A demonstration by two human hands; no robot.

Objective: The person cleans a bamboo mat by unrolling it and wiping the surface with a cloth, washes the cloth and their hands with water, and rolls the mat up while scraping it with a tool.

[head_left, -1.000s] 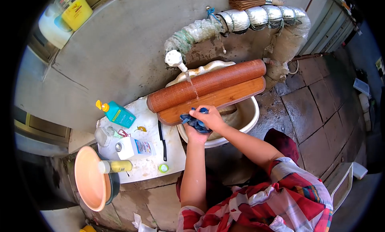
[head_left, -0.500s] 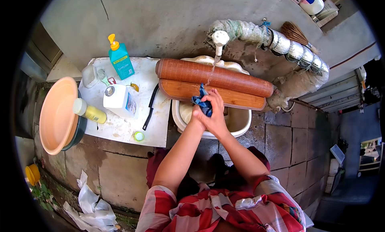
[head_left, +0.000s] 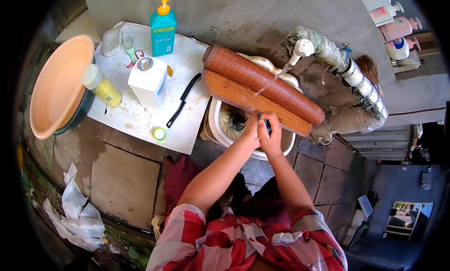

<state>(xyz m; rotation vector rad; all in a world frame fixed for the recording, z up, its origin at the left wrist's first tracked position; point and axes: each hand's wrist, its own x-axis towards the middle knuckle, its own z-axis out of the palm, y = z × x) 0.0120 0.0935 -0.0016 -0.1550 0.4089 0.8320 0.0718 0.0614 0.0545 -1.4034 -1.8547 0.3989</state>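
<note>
My left hand (head_left: 252, 129) and my right hand (head_left: 272, 134) are pressed together over the front of the white basin (head_left: 215, 123). Both are closed around a wet blue cloth (head_left: 268, 126), of which only a small dark part shows between the fingers. Just beyond them, a brown wooden board (head_left: 243, 94) and a rolled woven mat (head_left: 272, 86) lie slantwise across the basin. Water from the white tap (head_left: 302, 48) runs down onto the mat. Something dark sits in the water inside the basin, too unclear to name.
On the white tabletop at left (head_left: 136, 126) stand a teal pump bottle (head_left: 163, 34), a white jug (head_left: 148, 83), a black-handled knife (head_left: 183, 100) and a green cap (head_left: 159, 133). A yellow bottle (head_left: 104, 87) leans by a peach tub (head_left: 61, 90). A wrapped pipe (head_left: 349, 74) bends at right.
My hands have come down from the board's edge to the basin's front, and the cloth is bunched smaller between them. The view has turned, so the scene appears tilted.
</note>
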